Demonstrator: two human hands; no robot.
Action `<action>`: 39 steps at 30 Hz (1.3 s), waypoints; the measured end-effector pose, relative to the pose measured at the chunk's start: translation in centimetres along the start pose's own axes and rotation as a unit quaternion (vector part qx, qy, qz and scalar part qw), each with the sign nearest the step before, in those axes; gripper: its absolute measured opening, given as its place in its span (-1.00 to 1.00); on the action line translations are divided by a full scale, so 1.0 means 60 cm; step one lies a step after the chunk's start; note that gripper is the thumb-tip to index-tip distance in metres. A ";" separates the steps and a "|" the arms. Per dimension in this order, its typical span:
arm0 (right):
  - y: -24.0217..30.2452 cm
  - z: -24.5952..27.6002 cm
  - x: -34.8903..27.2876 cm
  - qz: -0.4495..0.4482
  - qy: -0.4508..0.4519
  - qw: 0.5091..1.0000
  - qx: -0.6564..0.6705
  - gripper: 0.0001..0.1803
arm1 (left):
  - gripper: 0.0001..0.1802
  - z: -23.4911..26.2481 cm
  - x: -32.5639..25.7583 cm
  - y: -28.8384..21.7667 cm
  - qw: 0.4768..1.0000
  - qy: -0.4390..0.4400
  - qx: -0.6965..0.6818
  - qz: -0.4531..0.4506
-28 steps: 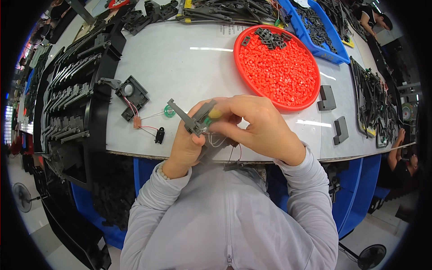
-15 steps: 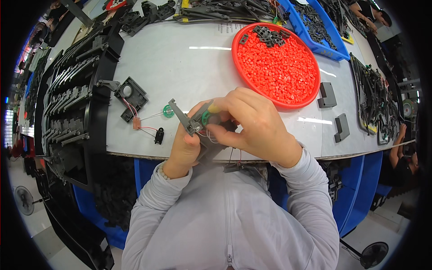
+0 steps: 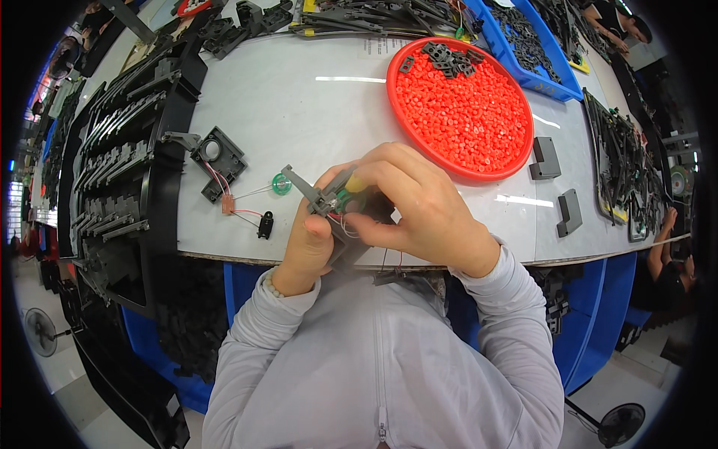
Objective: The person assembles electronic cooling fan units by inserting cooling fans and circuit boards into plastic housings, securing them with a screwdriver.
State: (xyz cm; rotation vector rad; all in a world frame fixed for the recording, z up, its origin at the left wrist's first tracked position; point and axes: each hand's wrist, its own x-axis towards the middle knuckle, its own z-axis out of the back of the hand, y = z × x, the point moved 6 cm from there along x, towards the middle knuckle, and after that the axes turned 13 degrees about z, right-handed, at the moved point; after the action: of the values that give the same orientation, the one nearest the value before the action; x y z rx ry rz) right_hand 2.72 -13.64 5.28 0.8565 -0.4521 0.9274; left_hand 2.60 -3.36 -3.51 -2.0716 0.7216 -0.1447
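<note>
Over the table's front edge, my left hand (image 3: 308, 243) is closed round a dark grey plastic housing (image 3: 345, 251) with a long lever arm (image 3: 299, 183) sticking out up and left. My right hand (image 3: 426, 206) has thumb and index finger pinched at a green wire coil (image 3: 344, 200) at the housing's opening. Thin red and white wires (image 3: 342, 221) loop beside the right thumb. A small dark part on wires (image 3: 389, 278) hangs below the hands. The fingers partly hide the coil and the housing's inside.
A similar open housing (image 3: 224, 161) lies at left, wired to a small brown board (image 3: 227, 204), another green coil (image 3: 281, 184) and a black part (image 3: 265, 225). A red tray (image 3: 464, 176) holds red caps. Two grey covers (image 3: 546, 159) lie right. A black rack (image 3: 168, 150) stands left.
The green coil has tipped and moved slightly towards the housing, with my right fingertips following it. My left hand and the housing have barely moved.
</note>
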 end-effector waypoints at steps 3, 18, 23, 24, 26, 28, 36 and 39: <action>-0.007 0.001 -0.010 -0.041 -0.025 0.998 0.052 -0.65 | 0.15 -0.007 -0.002 -0.011 1.000 -0.007 -0.010 -0.009; -0.004 -0.017 -0.017 -0.088 0.068 0.978 0.178 -0.71 | 0.16 -0.003 -0.002 -0.010 1.000 0.001 0.010 0.019; 0.003 -0.014 -0.014 -0.068 0.065 0.978 0.185 -0.73 | 0.15 0.000 -0.002 -0.013 1.000 -0.011 0.012 0.010; 0.006 -0.015 -0.015 -0.069 0.068 0.976 0.196 -0.74 | 0.15 0.001 -0.002 -0.014 1.000 -0.012 0.012 0.010; 0.008 -0.021 -0.020 -0.060 0.065 0.979 0.185 -0.75 | 0.15 0.002 0.000 -0.017 1.000 -0.014 -0.003 0.001; 0.011 -0.019 -0.020 -0.051 0.061 0.982 0.174 -0.76 | 0.14 0.002 0.000 -0.018 1.000 -0.005 0.006 0.000; 0.005 -0.026 -0.022 -0.085 0.062 0.971 0.216 -0.78 | 0.12 0.002 -0.001 -0.018 1.000 -0.006 0.021 -0.002; 0.005 -0.025 -0.020 -0.058 0.050 0.978 0.195 -0.76 | 0.12 0.004 0.001 -0.015 1.000 -0.009 0.007 -0.007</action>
State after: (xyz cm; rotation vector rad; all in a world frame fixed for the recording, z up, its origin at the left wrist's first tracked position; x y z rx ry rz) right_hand 1.80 -12.96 3.69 1.1737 -0.1292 0.9603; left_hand 3.13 -2.84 -2.93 -2.0613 0.6948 -0.1392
